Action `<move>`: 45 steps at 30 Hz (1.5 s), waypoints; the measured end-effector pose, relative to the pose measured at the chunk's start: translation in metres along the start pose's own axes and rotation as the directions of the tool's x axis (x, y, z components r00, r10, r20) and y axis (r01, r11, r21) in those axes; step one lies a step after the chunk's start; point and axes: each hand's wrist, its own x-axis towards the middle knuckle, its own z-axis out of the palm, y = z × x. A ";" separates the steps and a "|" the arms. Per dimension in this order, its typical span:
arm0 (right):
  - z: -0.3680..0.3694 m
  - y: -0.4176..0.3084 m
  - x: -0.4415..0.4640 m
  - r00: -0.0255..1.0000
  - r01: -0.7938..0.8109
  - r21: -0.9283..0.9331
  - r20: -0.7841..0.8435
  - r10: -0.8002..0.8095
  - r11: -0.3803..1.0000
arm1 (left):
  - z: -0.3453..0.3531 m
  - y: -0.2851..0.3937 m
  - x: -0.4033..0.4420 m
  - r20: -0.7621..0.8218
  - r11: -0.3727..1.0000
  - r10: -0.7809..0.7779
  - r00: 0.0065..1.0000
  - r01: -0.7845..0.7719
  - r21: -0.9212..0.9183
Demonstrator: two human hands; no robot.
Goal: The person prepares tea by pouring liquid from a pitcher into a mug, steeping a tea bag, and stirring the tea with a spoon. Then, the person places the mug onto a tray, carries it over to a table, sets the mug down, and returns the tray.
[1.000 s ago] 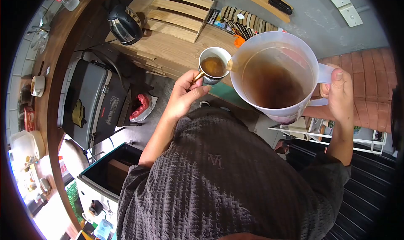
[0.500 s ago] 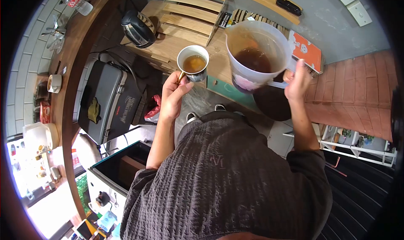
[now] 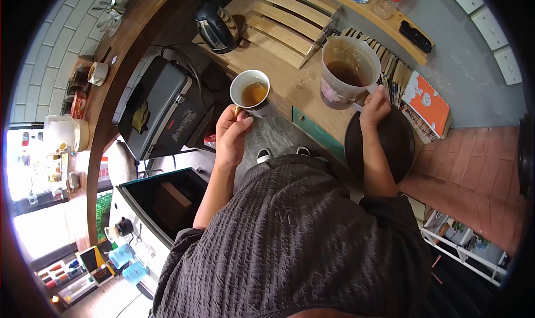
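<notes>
My left hand (image 3: pixel 231 134) is closed around the gold handle of a white-lined mug (image 3: pixel 242 86). Amber liquid fills part of the mug, which is held upright in front of the wooden table. My right hand (image 3: pixel 374 107) grips the handle of a translucent plastic pitcher (image 3: pixel 336 96) with a pink pattern on its side. Brown liquid lies in the pitcher's lower part, below its stained inner wall. The pitcher is over the table's right part; whether its base touches the wood I cannot tell. Mug and pitcher are apart.
An electric kettle (image 3: pixel 216 28) and a slatted wooden rack (image 3: pixel 290 18) stand on the table (image 3: pixel 278 75). Books and an orange notebook (image 3: pixel 426 102) line its right end, near a round black stool (image 3: pixel 384 145). A dark case (image 3: pixel 161 109) stands left.
The pitcher has moved away from me towards the table and is more upright. The mug stays in my left hand. My view has shifted, showing bottles on the shelf.
</notes>
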 end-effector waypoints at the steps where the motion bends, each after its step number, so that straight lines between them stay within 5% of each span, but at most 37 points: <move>1: 0.000 0.006 0.002 0.999 0.034 -0.010 -0.008 -0.034 0.999 | 0.001 -0.002 -0.001 -0.004 1.000 0.000 1.000 0.000 0.004; 12: 0.000 0.038 0.003 0.999 -0.019 0.064 0.048 0.016 0.998 | 0.028 -0.009 -0.004 -0.130 0.998 0.061 0.990 -0.057 0.035; 22: -0.016 0.026 -0.002 0.974 -0.052 -0.114 0.212 0.075 0.992 | 0.024 -0.003 0.012 -0.153 0.996 0.084 0.985 -0.084 0.003; 24: 0.000 0.010 -0.006 0.994 0.101 -0.120 -0.032 -0.106 0.988 | 0.020 0.007 0.014 -0.183 0.995 0.099 0.978 -0.099 0.010; 28: 0.006 -0.024 -0.004 0.901 0.428 -0.375 0.112 -0.418 0.822 | -0.001 0.038 0.013 -0.221 0.986 0.165 0.961 -0.154 0.067; 29: 0.031 -0.042 -0.005 0.823 0.564 -0.357 0.175 -0.540 0.744 | -0.018 0.053 0.016 -0.218 0.980 0.198 0.956 -0.185 0.078; 31: 0.063 -0.063 -0.013 0.803 0.595 -0.302 0.206 -0.559 0.744 | -0.039 0.072 0.019 -0.226 0.969 0.240 0.944 -0.222 0.105; 33: 0.098 -0.084 -0.025 0.655 0.756 -0.321 0.380 -0.653 0.571 | -0.072 0.090 0.019 -0.276 0.966 0.220 0.936 -0.168 0.197; 37: 0.186 -0.080 -0.063 0.747 0.596 -0.107 0.438 -0.500 0.796 | -0.136 0.130 0.019 -0.286 0.951 0.281 0.916 -0.227 0.209; 39: 0.237 -0.086 -0.092 0.712 0.638 -0.150 0.487 -0.505 0.755 | -0.171 0.152 0.017 -0.297 0.947 0.298 0.907 -0.242 0.213; 41: 0.292 -0.081 -0.123 0.757 0.323 -0.049 0.612 -0.227 0.945 | -0.209 0.170 0.014 -0.297 0.937 0.329 0.896 -0.271 0.220; 45: 0.427 -0.108 -0.181 0.525 0.389 0.165 0.768 -0.366 0.906 | -0.262 0.211 0.001 -0.367 0.926 0.356 0.859 -0.273 0.261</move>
